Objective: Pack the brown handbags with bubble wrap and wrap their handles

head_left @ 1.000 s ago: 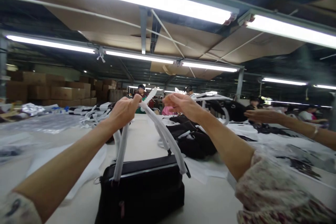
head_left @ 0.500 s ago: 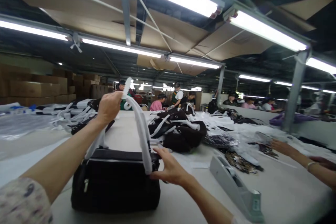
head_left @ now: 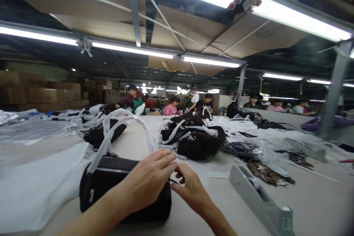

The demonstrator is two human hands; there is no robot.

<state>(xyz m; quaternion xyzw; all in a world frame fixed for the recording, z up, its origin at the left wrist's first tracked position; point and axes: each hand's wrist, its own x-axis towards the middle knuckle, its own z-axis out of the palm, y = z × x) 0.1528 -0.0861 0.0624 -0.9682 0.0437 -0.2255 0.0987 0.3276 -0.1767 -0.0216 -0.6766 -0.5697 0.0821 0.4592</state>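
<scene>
A black handbag stands upright before me, with a zip pull on its front left. Its handle is wrapped in white padding and arches above the top. My left hand reaches across the bag to its upper right corner, fingers bent together and the fingertips partly hidden. Against it at that corner, my right hand has curled fingers, with the thumb toward the bag's right side. A thin dark strap shows between the hands. What either hand pinches is hidden.
A grey tape dispenser stands to the right. Behind lie a pile of black bags, plastic wrapping and metal hardware. White sheet material covers the table's left side. Several people work farther back; one in a green apron reaches over the far edge.
My left hand has let go of the raised handle's top and come down to the bag's right corner beside my right hand. A co-worker's arm at the right has mostly left view.
</scene>
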